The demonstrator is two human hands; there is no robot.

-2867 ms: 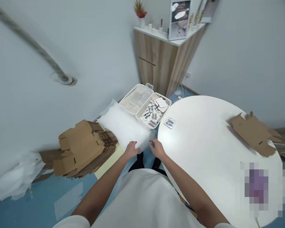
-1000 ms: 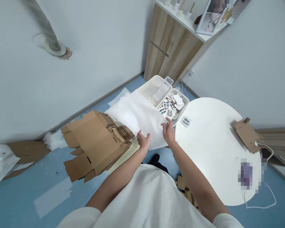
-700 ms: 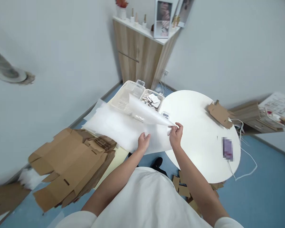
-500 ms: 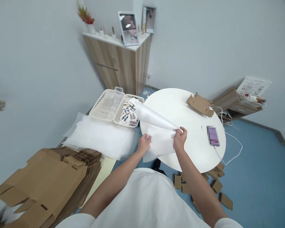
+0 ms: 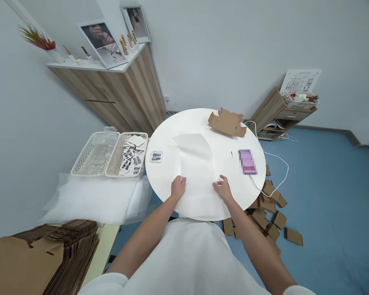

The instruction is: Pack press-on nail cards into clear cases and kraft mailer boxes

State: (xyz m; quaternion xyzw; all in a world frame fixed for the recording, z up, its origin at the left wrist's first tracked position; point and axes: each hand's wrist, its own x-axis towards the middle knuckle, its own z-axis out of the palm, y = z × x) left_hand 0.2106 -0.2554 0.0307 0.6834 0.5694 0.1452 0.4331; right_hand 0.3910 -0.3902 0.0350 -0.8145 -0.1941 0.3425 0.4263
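A thin, translucent white sheet [image 5: 197,176] lies across the near part of the round white table [image 5: 160,135], its far end raised in a curl. My left hand [image 5: 178,186] pinches the sheet's left edge. At the right edge, the fingers of my right hand [image 5: 223,189] close on the sheet, the index finger slightly lifted. Left of the sheet rests a small clear pack [image 5: 156,157] with dark patterned pieces inside. Beyond the sheet sits a partly folded brown cardboard box [image 5: 227,123]. A purple, pixelated phone-like object [image 5: 247,162] with a white cable is to the right.
Two white plastic baskets [image 5: 110,164] stand left of the table, one holding patterned cards. Nearer are a pile of white sheets [image 5: 92,196] and stacked flat cardboard [image 5: 27,262]. Small folded cardboard boxes [image 5: 272,231] lie on the floor at right. A wooden cabinet [image 5: 110,90] stands behind.
The sheet has come down from the air onto the table and lies flatter. Both hands have moved lower with it. The view has turned right, and the small clear pack now shows.
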